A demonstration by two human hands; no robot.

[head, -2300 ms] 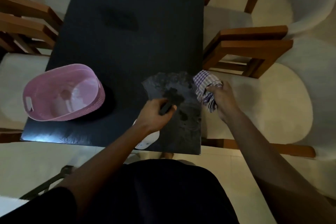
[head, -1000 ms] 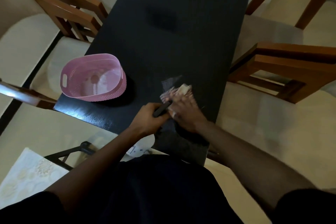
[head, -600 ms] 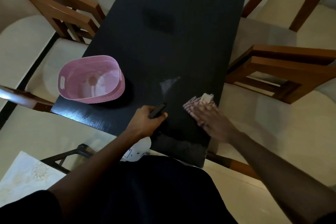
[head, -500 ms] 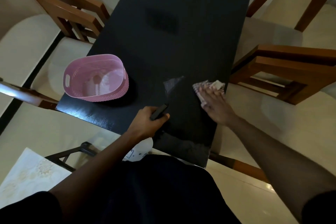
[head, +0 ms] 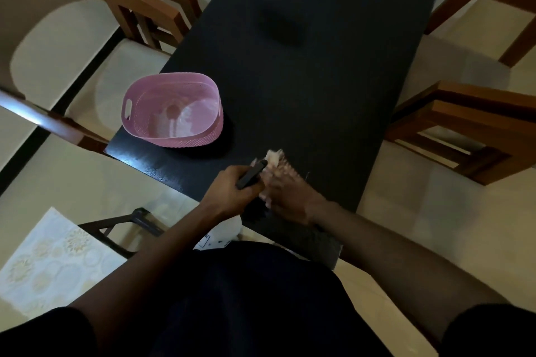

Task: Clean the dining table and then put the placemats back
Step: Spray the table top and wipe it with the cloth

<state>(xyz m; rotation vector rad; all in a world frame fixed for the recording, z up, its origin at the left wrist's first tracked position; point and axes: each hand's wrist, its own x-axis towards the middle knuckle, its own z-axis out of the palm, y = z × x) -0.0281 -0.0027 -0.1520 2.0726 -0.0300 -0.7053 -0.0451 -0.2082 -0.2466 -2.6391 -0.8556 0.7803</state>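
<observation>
Black clothing on the person's torso fills the nearest part of the view, with both bare forearms reaching forward from it. To the left of the left forearm, off the desk, lies a pale patterned sheet (head: 43, 264), probably one of the placemats, set aside so the surface can be wiped.

The left hand (head: 232, 191) is clenched round a dark slim handle (head: 251, 174), and a white bottle body (head: 223, 236) shows below its wrist. It looks like a sprayer held ready at the desk's near edge.

Just right of it, almost touching, the right hand (head: 290, 197) presses a pale cloth (head: 274, 155) onto the black desk (head: 319, 81). Its fingers seem spread flat, though motion blur softens them. I judge the wiping step to be under way.

Left of and beyond the left hand, a pink basket (head: 188, 140) stands near the desk's left edge, apart from the cloth.

Beyond both hands the dark top runs to its far end, leaving wide open room for long strokes. To the right of the right hand the desk edge is near, so strokes that way must be short.

Wooden chairs (head: 478, 119) flank both sides.
</observation>
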